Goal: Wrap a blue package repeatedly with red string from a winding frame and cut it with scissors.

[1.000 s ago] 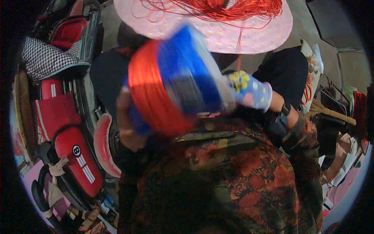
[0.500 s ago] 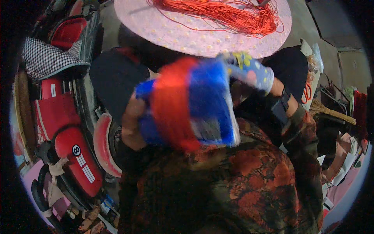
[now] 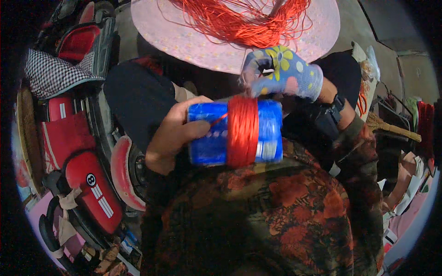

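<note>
My left hand [image 3: 175, 131], bare, grips the left end of a blue plastic-wrapped pack [image 3: 209, 147], thumb across its face. A thick band of red cord [image 3: 243, 133] is wound around the pack right of its middle, and a strand slants from the band toward my thumb. My right hand [image 3: 283, 76], in a grey-blue knit glove with flowers and dots, is curled closed just above the band's top edge, at the cord. Its fingertips are slightly blurred. Beyond, a large loose skein of red cord [image 3: 258, 27] lies on a round pink speckled surface [image 3: 184, 46].
At the left stand a red ride-on vehicle [image 3: 92, 193] and a black-and-white checked cloth [image 3: 60, 73]. To the right are orange-handled scissors [image 3: 363, 103], a straw brush [image 3: 393, 130] and scraps of paper and cardboard [image 3: 405, 179]. My knees flank the pack.
The pack has turned more level and moved slightly right, with its blur mostly gone. My right hand has shifted left toward the band's top. The skein has moved left in view.
</note>
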The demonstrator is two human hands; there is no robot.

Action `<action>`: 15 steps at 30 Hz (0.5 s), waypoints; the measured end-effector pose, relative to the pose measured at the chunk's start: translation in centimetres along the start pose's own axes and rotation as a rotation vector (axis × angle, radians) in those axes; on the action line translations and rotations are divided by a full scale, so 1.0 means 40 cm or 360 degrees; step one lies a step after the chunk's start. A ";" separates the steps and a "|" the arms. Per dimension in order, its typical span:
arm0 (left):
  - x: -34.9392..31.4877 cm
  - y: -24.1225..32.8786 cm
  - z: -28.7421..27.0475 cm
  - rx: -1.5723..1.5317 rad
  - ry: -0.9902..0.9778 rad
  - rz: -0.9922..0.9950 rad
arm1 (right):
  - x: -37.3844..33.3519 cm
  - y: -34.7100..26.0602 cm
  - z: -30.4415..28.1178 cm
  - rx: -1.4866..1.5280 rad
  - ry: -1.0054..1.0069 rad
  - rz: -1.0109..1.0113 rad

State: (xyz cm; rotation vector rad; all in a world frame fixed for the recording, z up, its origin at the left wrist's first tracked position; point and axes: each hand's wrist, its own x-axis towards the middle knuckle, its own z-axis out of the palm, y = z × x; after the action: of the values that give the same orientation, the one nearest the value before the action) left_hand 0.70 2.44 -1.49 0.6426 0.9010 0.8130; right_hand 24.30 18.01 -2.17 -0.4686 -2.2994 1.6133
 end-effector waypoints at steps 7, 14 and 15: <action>-0.026 0.024 0.056 -0.0988 0.0098 0.0351 | -0.085 0.034 0.081 0.0346 -0.0163 0.0341; 0.010 0.002 -0.029 0.0385 0.0910 0.0556 | -0.091 -0.140 0.037 -0.0883 -0.0162 -0.0620; 0.018 0.006 -0.028 0.0405 0.0743 0.0425 | -0.070 -0.163 0.027 -0.0805 -0.0129 -0.0378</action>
State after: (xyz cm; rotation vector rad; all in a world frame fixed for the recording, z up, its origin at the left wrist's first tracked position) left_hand -0.08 3.35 -2.14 0.8233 1.3771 1.1249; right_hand 25.77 13.83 3.46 -0.2232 -2.7019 0.9517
